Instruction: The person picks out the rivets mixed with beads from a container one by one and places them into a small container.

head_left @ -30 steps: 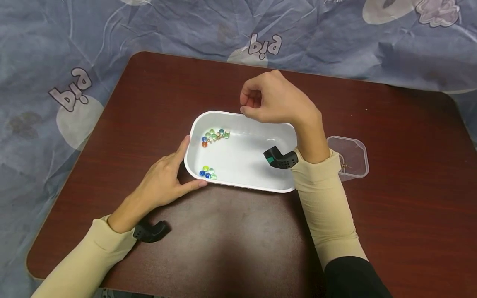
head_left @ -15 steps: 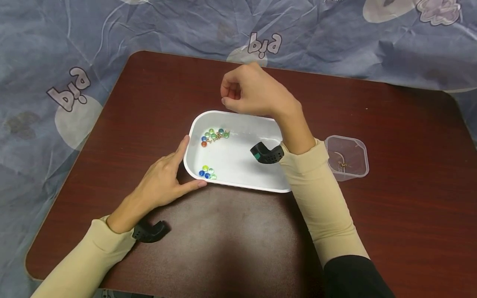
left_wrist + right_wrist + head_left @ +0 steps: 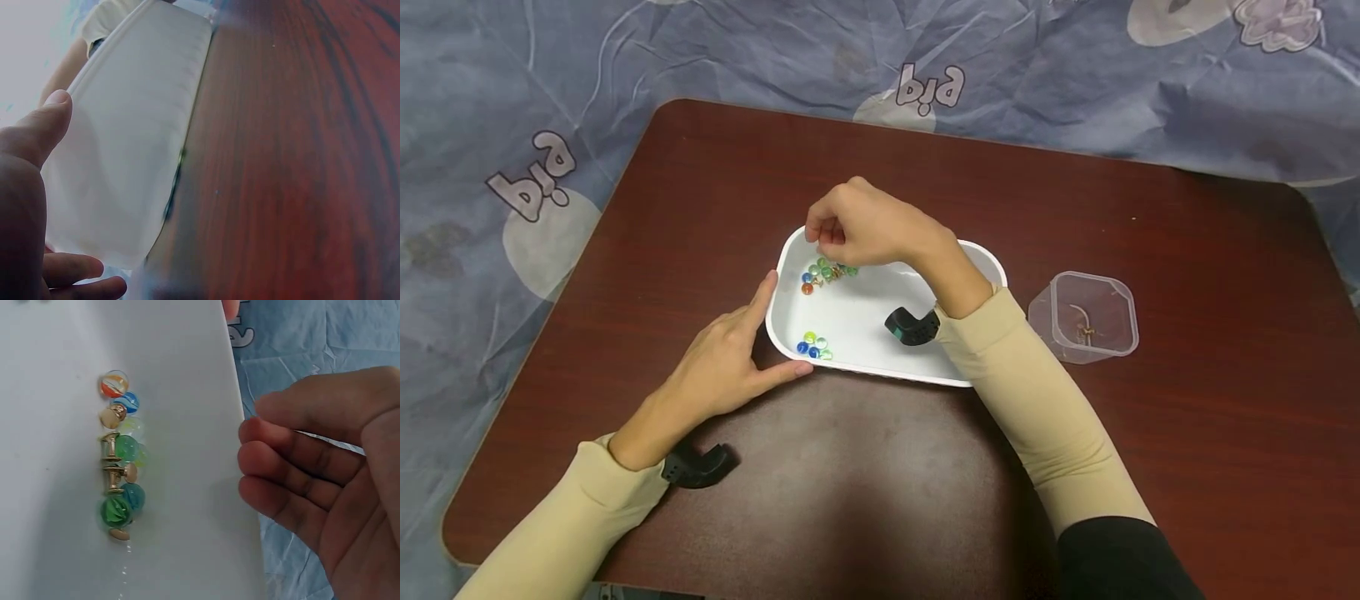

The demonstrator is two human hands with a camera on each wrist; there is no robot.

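A white tray (image 3: 887, 321) lies on the table. My left hand (image 3: 718, 362) braces its left end, the thumb on the near rim and the straight fingers along the side. In the left wrist view that thumb (image 3: 56, 115) touches the tray's rim. My right hand (image 3: 872, 225) is over the far left part of the tray, its fingers loosely bent with nothing visible between them. Just in front of it lie glass marbles (image 3: 116, 511) mixed with small gold spool-shaped studs (image 3: 113, 479), partly hidden in the head view. Several more marbles (image 3: 810, 337) sit in the near left corner.
A clear plastic box (image 3: 1112, 321) stands right of the tray, with a few small gold pieces (image 3: 1086, 332) inside. The brown table (image 3: 1225, 375) ends at a blue patterned cloth (image 3: 1037, 67) behind it.
My right hand has moved left, then down towards the marbles and studs at the tray's far left. The clear box shows more fully. The left hand keeps its place on the tray.
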